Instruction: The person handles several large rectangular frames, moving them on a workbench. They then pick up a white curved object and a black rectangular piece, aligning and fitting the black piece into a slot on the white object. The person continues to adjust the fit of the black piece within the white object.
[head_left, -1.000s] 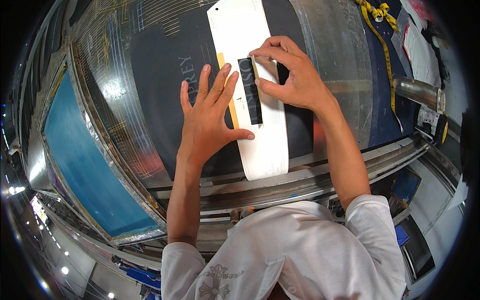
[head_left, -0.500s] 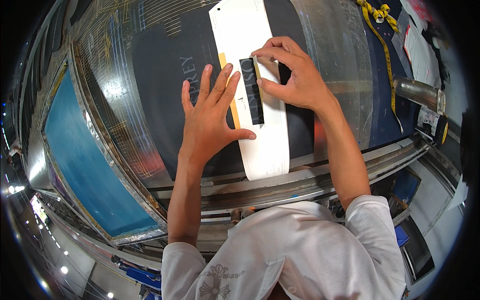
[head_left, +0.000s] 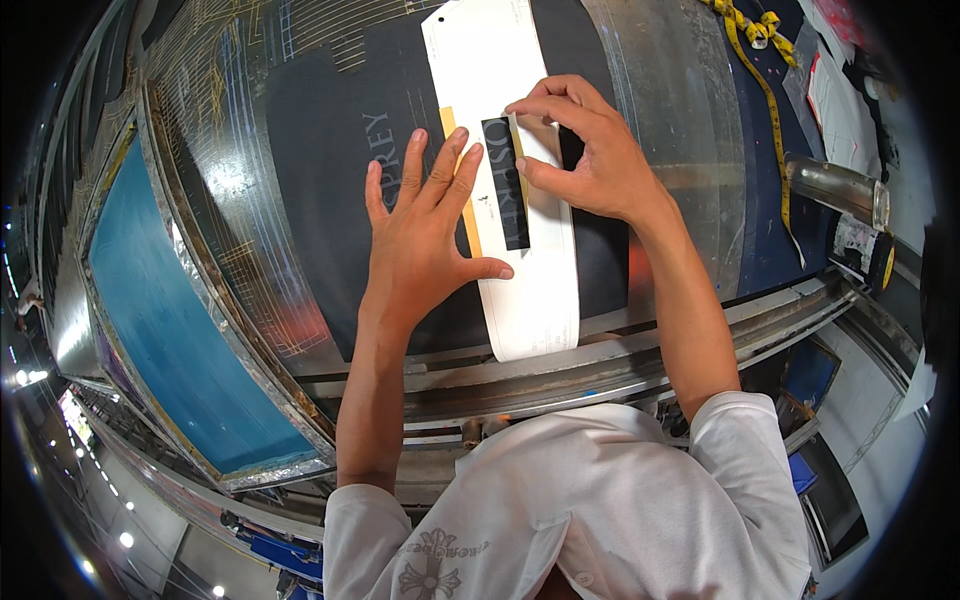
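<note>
A long white card template (head_left: 545, 300) with a narrow cut-out window lies over a dark fabric piece (head_left: 320, 200). Pale lettering on the fabric shows through the window and beside the card. My left hand (head_left: 418, 235) is spread out, its fingertips over the card's left edge by a tan strip (head_left: 471, 228) and its thumb on the card below the window. My right hand (head_left: 590, 150) holds the right edge of the window between thumb and curled forefinger, and the card lifts slightly there. Its other fingers are partly hidden.
A framed screen with blue mesh (head_left: 180, 320) stands to the left. A metal rail (head_left: 620, 365) runs along the table's near edge. On the right are a yellow tape measure (head_left: 775, 120), a metal cylinder (head_left: 835, 188) and white sheets (head_left: 840, 110).
</note>
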